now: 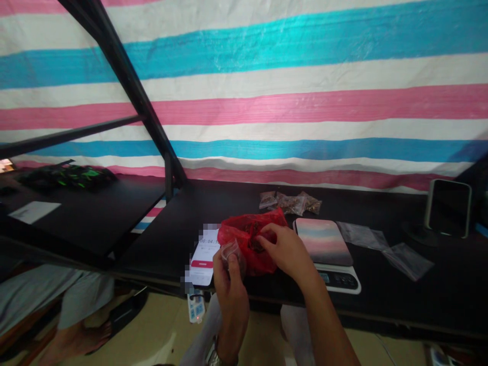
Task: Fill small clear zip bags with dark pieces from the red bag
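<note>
My left hand (231, 287) grips a small clear zip bag (233, 249) at the near left side of an open red plastic bag (238, 224). Dark, dried-looking bits lie inside the red bag. Over its mouth is my right hand (285, 248), thumb and fingers pinched together at the dark contents; what exactly sits between the fingertips is hidden. Right beside the red bag stands a digital scale (324, 244) with a shiny plate and a lit display. Behind it lie several filled zip bags (292, 204) of brownish bits.
A phone (205, 259) showing a timer lies left of the red bag. Flat clear bags (362, 236) lie right of the scale. Another phone (449, 208) stands upright at the far right. A black frame post (129, 84) rises on the left, near another person's leg (86, 300).
</note>
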### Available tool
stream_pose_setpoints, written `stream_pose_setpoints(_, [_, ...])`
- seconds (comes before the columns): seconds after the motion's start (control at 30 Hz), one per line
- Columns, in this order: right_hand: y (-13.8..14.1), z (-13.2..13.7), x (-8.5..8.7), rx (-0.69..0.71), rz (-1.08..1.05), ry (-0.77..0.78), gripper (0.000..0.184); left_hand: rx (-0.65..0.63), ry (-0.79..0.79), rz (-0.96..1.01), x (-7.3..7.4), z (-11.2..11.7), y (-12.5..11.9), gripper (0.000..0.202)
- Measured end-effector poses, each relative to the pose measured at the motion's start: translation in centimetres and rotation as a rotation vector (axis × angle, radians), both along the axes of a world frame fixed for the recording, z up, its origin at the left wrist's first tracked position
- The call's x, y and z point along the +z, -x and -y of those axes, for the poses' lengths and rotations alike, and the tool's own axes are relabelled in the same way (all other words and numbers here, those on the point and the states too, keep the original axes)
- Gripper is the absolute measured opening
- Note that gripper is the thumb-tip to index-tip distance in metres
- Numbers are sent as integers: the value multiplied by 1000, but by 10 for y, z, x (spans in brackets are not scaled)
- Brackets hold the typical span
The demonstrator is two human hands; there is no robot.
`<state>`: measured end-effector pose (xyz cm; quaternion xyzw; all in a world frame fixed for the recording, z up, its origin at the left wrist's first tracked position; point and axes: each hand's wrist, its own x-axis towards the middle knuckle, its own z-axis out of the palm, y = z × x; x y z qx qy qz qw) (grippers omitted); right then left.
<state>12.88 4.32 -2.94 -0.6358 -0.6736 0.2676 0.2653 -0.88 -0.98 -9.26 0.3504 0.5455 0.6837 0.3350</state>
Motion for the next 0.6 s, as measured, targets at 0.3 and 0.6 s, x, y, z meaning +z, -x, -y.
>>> stream_pose_setpoints(0.3, [17, 6, 8, 26, 219, -49, 12, -10, 2, 5, -2, 0, -1, 49])
stream_pose_setpoints(0.6, [15, 1, 0, 17, 56, -54, 7, 0, 34, 12, 4, 0, -4, 46])
